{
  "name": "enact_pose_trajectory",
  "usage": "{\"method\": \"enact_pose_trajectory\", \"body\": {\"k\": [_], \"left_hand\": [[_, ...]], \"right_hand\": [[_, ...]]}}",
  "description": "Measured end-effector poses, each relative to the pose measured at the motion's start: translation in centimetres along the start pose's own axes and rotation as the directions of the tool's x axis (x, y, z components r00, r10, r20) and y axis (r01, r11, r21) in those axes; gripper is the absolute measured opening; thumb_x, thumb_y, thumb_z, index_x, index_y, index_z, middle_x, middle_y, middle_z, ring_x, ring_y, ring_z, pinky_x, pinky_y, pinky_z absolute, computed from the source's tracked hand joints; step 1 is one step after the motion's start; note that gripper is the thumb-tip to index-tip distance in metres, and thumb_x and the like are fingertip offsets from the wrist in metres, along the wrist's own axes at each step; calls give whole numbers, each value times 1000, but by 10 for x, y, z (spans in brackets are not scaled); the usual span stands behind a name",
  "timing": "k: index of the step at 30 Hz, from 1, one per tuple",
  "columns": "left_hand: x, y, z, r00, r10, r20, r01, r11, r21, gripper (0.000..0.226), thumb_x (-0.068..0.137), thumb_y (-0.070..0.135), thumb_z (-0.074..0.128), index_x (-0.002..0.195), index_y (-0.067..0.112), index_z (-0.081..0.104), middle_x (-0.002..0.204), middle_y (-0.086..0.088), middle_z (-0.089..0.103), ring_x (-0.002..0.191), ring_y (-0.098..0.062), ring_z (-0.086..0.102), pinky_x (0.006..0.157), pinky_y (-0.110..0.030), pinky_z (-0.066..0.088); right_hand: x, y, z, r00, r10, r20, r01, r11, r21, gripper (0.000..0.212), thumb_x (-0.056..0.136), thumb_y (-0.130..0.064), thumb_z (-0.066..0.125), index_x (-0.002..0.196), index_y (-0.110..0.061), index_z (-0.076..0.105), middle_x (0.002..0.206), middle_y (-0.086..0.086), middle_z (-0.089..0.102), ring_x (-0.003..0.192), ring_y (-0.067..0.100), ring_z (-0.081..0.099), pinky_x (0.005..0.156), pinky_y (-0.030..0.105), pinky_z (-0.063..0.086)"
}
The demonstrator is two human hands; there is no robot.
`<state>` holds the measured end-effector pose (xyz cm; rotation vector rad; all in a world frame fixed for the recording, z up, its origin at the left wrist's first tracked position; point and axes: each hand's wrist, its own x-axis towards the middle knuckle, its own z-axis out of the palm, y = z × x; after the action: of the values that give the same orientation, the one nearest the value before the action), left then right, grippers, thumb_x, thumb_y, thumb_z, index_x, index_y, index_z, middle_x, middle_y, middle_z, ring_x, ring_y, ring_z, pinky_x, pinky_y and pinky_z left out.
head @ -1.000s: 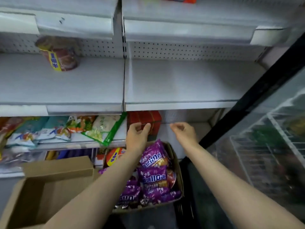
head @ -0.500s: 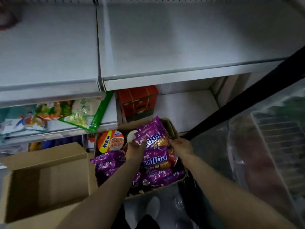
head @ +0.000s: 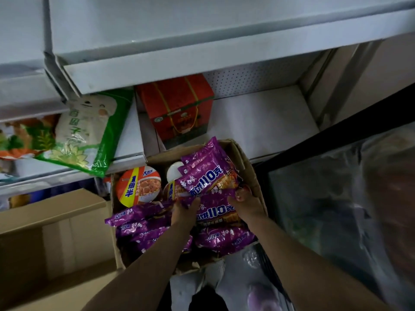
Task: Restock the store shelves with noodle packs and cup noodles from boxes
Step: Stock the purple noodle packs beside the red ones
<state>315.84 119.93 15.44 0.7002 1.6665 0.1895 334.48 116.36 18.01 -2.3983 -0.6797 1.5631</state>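
Nearest, both forearms reach down into an open cardboard box (head: 251, 173) on the floor, which is full of purple noodle packs (head: 143, 223). The left hand (head: 185, 213) has its fingers curled under the near left edge of a stack of packs (head: 208, 176) that stands tilted up out of the box, thumb on the printed face. The right hand (head: 247, 204) takes the same stack from the right, fingers curled round its near right corner and pinching the film against the pack below. How many packs each hand has hold of I cannot tell.

These packs should be light, soft-skinned and slippery, with a brittle noodle block inside, so squeezing hard would likely crack it. The flat faces, gripped from both sides as a bundle, look the safest hold; the crimped ends would let packs slide out.

They are glossy purple with large white and blue lettering and an orange noodle picture near the middle.

Just beyond the hands, at the far left of the box, lies a cup noodle (head: 139, 187) with a red, yellow and orange lid facing up, and a second cup (head: 175, 173) showing its white base. To the left stands another cardboard box (head: 51, 212). Farther off, the lower shelf (head: 265, 122) holds a red gift box (head: 179, 106), with a green-edged bag (head: 89, 131) on the shelf to the left. Above is an upper shelf (head: 202, 59).
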Motion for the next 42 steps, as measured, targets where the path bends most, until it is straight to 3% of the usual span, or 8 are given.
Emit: {"method": "enact_pose_trajectory", "body": {"k": [3, 12, 17, 19, 25, 31, 34, 42], "left_hand": [[23, -9, 3, 998, -66, 12, 66, 995, -77, 62, 88, 40, 73, 136, 12, 46, 128, -10, 60, 112, -33, 62, 96, -51, 55], [82, -44, 10, 985, -171, 21, 171, 961, -217, 81, 60, 44, 87, 129, 17, 55, 124, -14, 63, 103, -34, 67, 87, -56, 58], [33, 4, -3, 983, -125, 133, 158, 950, -271, 28, 95, 16, 68, 121, 10, 60, 118, -14, 64, 93, -29, 67, 75, -40, 59], [20, 19, -9, 976, -108, 188, 162, 941, -299, 13, 96, 8, 64, 109, 12, 62, 113, -14, 66, 86, -26, 66, 70, -38, 56], [-47, 73, -31, 962, 73, 265, 14, 949, -315, 18, 94, -3, 62, 110, 4, 60, 90, -8, 65, 85, -19, 66, 43, -19, 52], [-110, 88, -54, 944, 253, 211, -171, 924, -341, 22, 90, 18, 74, 110, 15, 66, 105, -8, 75, 91, -22, 75, 65, -28, 59], [-143, 95, -62, 941, 322, 106, -257, 881, -398, 14, 91, 17, 73, 103, 15, 65, 96, -8, 76, 82, -21, 76, 69, -34, 61], [-221, 127, -97, 893, 414, -175, -436, 703, -562, 22, 89, 23, 76, 99, 16, 58, 104, -13, 73, 104, -34, 69, 94, -51, 54]], "right_hand": [[11, 4, 12, 997, 76, 29, -78, 994, 71, 31, 94, -33, 70, 122, -27, 58, 110, -4, 63, 108, 18, 58, 95, 30, 47], [32, 24, 29, 999, 48, 24, -50, 996, 71, 40, 85, -29, 79, 121, -20, 65, 116, 2, 70, 111, 24, 64, 93, 33, 48], [18, 29, 20, 999, -44, 1, 43, 977, 207, 29, 82, -33, 82, 106, -27, 66, 94, -10, 70, 92, 13, 66, 77, 24, 50], [8, 25, 13, 998, -62, -9, 62, 954, 295, 34, 79, -40, 84, 107, -30, 67, 97, -6, 75, 97, 18, 71, 87, 37, 56], [-41, -11, -19, 992, -122, -34, 123, 852, 509, 25, 87, -37, 76, 109, -29, 67, 94, 0, 79, 83, 18, 76, 70, 33, 59], [-96, -59, -49, 986, -121, -114, 166, 764, 623, 30, 88, -40, 75, 108, -20, 66, 92, 7, 79, 84, 28, 77, 79, 45, 62], [-124, -79, -56, 975, -185, -125, 222, 754, 618, 28, 90, -39, 73, 105, -16, 66, 89, 6, 79, 86, 29, 76, 85, 50, 61], [-196, -118, -69, 925, -339, -172, 366, 672, 644, 41, 85, -43, 76, 108, -12, 62, 98, 13, 77, 94, 33, 75, 92, 56, 57]]}}
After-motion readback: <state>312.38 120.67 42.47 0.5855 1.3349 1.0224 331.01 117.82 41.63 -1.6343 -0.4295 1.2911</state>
